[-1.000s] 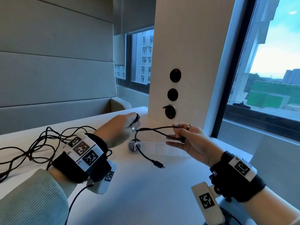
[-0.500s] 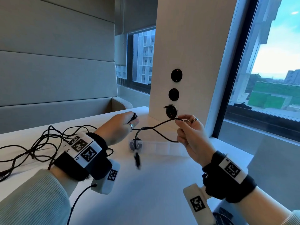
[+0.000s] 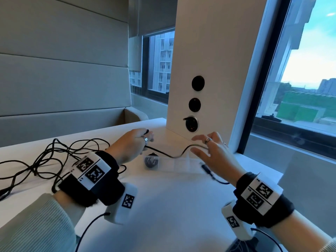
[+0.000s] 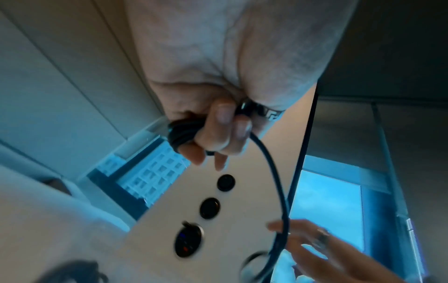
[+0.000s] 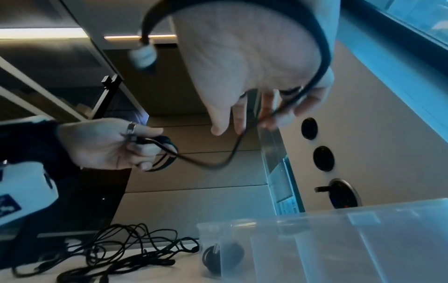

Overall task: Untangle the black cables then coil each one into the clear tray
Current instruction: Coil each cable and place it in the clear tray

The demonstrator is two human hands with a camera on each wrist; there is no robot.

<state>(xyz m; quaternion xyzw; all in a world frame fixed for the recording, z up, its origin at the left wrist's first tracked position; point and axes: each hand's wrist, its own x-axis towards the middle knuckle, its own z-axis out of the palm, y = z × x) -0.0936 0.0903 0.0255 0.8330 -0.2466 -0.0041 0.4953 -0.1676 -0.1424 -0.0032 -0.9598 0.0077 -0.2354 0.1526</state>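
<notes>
My left hand grips a small coil of black cable above the white table. From that coil the cable sags across to my right hand, whose fingers are straight and spread. The cable runs between those fingers and loops round the hand's outer edge. Its plug end hangs blurred below the right palm. The clear tray lies under both hands, and its left compartment holds a coiled black cable. A tangle of black cables lies at the left.
A white column with three round sockets stands just behind the tray. A window runs along the right of it. The table's right edge lies close to my right wrist. Padded grey wall panels back the table on the left.
My right hand dropped lower and spread its fingers, no longer pinching the cable. The loose plug end swung from below the left hand to under the right palm.
</notes>
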